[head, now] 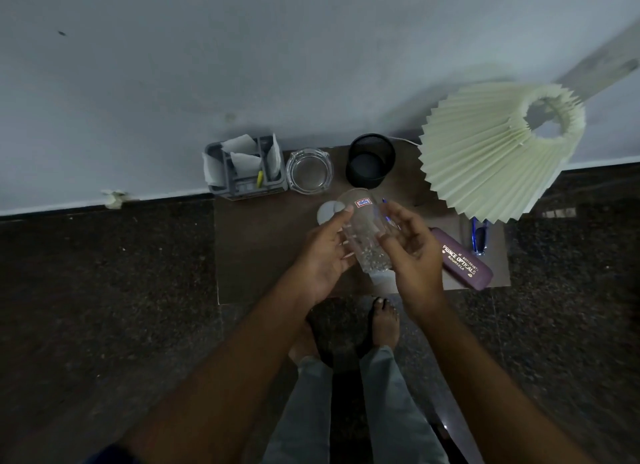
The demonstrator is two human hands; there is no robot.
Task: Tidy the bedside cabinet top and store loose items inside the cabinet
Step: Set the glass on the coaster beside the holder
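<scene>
Most of the clutter remains on the cabinet top: organiser, ashtray, mesh cup, spectacle case, while left hand and right hand fingers curl loosely around a raised clear glass.
</scene>
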